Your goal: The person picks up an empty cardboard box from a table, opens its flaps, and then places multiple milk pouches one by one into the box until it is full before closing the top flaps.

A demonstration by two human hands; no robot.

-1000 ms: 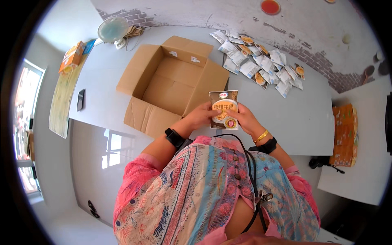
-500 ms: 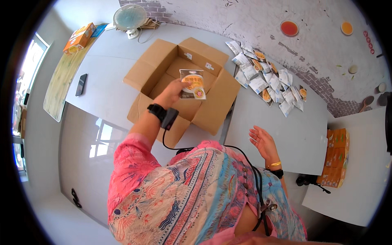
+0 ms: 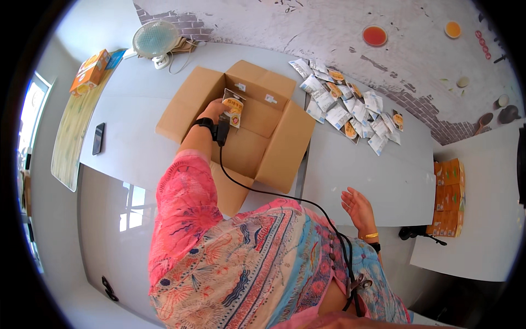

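My left hand (image 3: 215, 109) reaches into an open cardboard box (image 3: 290, 147), gripping a flat food packet (image 3: 234, 109) by its left side. The packet is dark with an orange and yellow picture and is held near the box's far left inner corner. Some of the fingers are hidden behind it. To the right, my right hand (image 3: 359, 210) hangs near the table's front edge, palm up and fingers extended, holding nothing. A loose heap of similar packets (image 3: 338, 115), mostly white backs, lies on the table to the right of the box.
A small fan (image 3: 155, 41) stands at the back left. A phone (image 3: 98, 138) lies on the table (image 3: 137, 82), with an orange carton (image 3: 89, 72) farther left. Orange boxes (image 3: 448, 198) are stacked at the right. A black cable (image 3: 274, 193) runs from my left wrist across my front.
My left hand has carried the packet left and down into the box. The right hand has shifted slightly toward me and stays empty. The whole view has tilted a little.
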